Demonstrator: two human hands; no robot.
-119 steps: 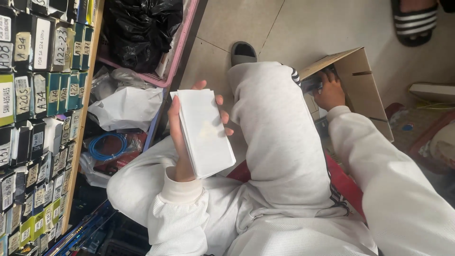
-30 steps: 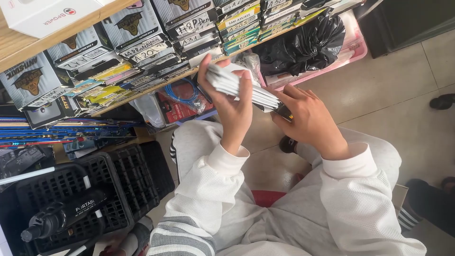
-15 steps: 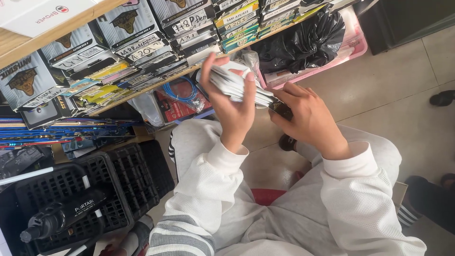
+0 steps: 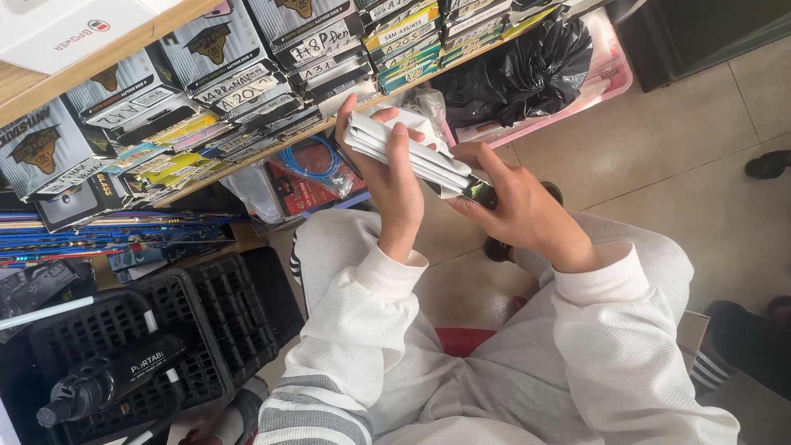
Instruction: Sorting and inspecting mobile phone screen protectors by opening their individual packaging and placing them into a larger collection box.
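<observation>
My left hand (image 4: 387, 177) grips a stack of thin white flat packets (image 4: 412, 156), held edge-on in front of the shelf. My right hand (image 4: 515, 210) pinches the lower right end of the same stack, where a dark packet edge shows. Both arms wear white sleeves, and my grey-trousered knees are below. The fronts of the packets are hidden from the camera.
A wooden shelf (image 4: 107, 62) packed with flat boxed packets runs across the top. Under it lie a blue cable coil (image 4: 309, 161), a black bag in a pink basket (image 4: 610, 78), and black plastic crates (image 4: 198, 321) holding a black device. Another person's feet (image 4: 766, 165) stand at the right.
The view swung from my lap and a cardboard box to the shelf. In the last second both hands lifted the packet stack slightly toward the shelf.
</observation>
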